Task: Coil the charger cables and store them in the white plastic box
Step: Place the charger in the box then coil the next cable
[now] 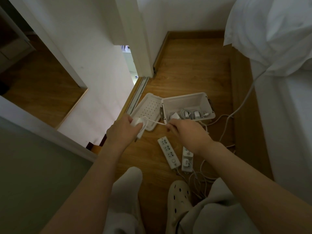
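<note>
My left hand grips a white charger brick with cable loops wound around it. A taut stretch of its white cable runs to the right into my right hand, which pinches it between the fingertips. Both hands hover just in front of the white plastic box, which stands open on the wooden floor. Inside it lie several coiled white chargers. The box's perforated lid lies flat to its left, under my left hand.
Two white power strips lie on the floor near my feet, with loose white cables trailing right. A thick white cord runs up toward the bed at right. A wall and sliding-door track stand at left.
</note>
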The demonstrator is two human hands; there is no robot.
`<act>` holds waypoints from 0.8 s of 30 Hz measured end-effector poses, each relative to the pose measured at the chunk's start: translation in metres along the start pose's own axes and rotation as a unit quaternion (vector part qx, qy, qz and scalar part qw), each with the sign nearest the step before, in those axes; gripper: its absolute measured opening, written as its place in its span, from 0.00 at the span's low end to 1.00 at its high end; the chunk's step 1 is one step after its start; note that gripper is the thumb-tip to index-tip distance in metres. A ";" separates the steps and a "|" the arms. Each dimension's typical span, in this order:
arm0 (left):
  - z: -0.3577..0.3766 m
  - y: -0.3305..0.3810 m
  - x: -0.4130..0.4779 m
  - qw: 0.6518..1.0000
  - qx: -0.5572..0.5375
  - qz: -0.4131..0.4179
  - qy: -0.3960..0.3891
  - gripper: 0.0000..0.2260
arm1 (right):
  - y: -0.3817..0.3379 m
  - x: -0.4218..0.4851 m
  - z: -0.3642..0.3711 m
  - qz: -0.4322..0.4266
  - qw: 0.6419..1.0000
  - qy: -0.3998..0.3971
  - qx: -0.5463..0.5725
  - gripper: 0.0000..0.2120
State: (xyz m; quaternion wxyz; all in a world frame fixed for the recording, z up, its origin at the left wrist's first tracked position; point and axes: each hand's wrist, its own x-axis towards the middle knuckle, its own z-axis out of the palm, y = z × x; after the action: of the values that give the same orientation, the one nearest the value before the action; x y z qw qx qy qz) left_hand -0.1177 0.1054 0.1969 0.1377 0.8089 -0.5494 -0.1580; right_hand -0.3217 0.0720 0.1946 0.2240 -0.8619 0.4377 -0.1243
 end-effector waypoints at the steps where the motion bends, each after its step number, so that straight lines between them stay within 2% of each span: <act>1: 0.002 -0.001 0.001 0.999 -0.027 -0.017 0.013 0.13 | -0.005 -0.002 0.003 -0.012 1.000 -0.005 -0.001 0.14; 5: 0.007 0.003 0.006 0.986 -0.138 -0.083 0.041 0.13 | -0.025 -0.007 0.019 -0.036 0.998 -0.044 0.015 0.15; 8: 0.011 0.012 0.009 0.948 -0.281 -0.146 0.031 0.12 | -0.031 -0.007 0.029 -0.034 0.997 -0.059 0.031 0.14; 11: 0.006 0.018 0.008 0.864 -0.450 -0.223 -0.035 0.13 | -0.030 -0.010 0.035 -0.029 0.995 -0.070 0.067 0.13; 15: 0.000 0.022 0.004 0.692 -0.656 -0.273 -0.126 0.11 | -0.026 -0.009 0.041 0.023 0.961 -0.097 0.258 0.11; 17: 0.000 0.024 0.003 0.652 -0.687 -0.276 -0.159 0.12 | -0.020 -0.004 0.040 0.040 0.954 -0.092 0.283 0.11; 19: 0.000 0.023 0.003 0.651 -0.688 -0.257 -0.193 0.13 | -0.013 0.000 0.036 0.044 0.955 -0.092 0.278 0.11; 24: -0.005 0.026 -0.002 0.726 -0.603 -0.156 -0.292 0.15 | 0.012 0.007 0.018 0.036 0.971 -0.074 0.226 0.13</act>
State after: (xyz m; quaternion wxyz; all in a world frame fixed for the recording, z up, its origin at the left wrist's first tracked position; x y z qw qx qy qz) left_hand -0.1379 0.0978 0.2121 0.4026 0.5431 -0.2176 -0.7040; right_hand -0.3187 0.0654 0.1736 0.4490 -0.7795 0.4110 -0.1476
